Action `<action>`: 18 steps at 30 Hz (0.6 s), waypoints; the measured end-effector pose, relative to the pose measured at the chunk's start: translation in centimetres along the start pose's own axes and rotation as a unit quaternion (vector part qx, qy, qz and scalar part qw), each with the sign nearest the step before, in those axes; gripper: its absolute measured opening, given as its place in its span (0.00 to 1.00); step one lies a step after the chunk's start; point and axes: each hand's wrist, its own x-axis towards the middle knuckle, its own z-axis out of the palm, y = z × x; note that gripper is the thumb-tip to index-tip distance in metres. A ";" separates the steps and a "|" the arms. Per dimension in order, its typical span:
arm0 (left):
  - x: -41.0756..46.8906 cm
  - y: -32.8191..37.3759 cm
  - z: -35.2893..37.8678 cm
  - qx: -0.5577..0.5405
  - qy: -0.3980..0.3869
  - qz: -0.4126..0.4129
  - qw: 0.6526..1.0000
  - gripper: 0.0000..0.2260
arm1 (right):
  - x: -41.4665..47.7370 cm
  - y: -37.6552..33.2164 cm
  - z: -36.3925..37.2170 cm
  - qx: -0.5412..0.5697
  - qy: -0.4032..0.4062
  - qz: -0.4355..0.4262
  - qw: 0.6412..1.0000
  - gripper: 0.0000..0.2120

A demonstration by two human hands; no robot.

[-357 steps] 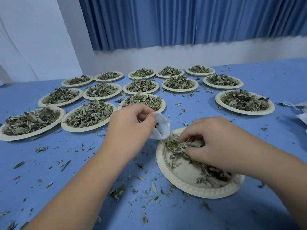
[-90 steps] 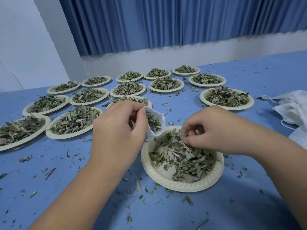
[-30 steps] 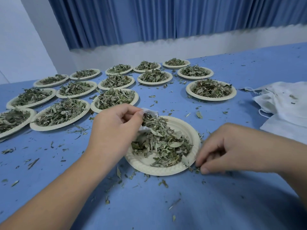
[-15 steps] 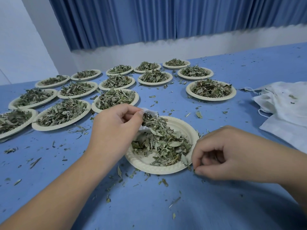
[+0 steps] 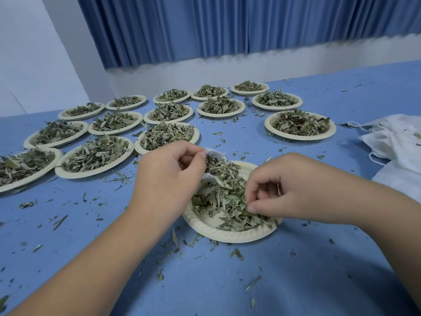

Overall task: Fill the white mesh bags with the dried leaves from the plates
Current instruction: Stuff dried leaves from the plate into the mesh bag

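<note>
One small white mesh bag (image 5: 217, 153) is pinched open by the left hand (image 5: 168, 176) over the round cream paper plate (image 5: 227, 234), apparently so dried green leaves (image 5: 225, 197) pinched by the right hand (image 5: 289, 190) are loaded directly.

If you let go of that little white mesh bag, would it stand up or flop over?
Probably flop: the small white mesh bag sags in folds where the left hand pinches it. Likely light, being thin fabric. Dried leaves heaped at its mouth would probably spill.

blue pleated curtain (image 5: 227, 28) hung far beyond the grip | white wall strip (image 5: 250, 67) just below it | pale wall (image 5: 34, 53) far beyond-left of the grip | blue table cover (image 5: 296, 281) spread beneath and around the grip
</note>
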 end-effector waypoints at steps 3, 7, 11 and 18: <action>0.0 0.0 -0.3 0.019 0.006 0.019 1.000 0.09 | 1.4 -0.6 -0.8 0.000 -0.003 0.001 1.000 0.04; 0.3 -0.2 -0.4 0.022 0.013 0.011 1.000 0.08 | 3.0 -1.1 -1.9 -0.007 -0.039 0.014 0.999 0.08; 0.4 -0.2 -0.4 0.016 0.016 0.003 1.000 0.09 | 3.7 -0.8 -1.6 0.035 0.052 0.036 0.997 0.23; 0.4 -0.5 0.0 0.015 0.008 0.003 1.000 0.09 | 3.4 -1.0 1.5 -0.042 0.064 0.076 0.994 0.38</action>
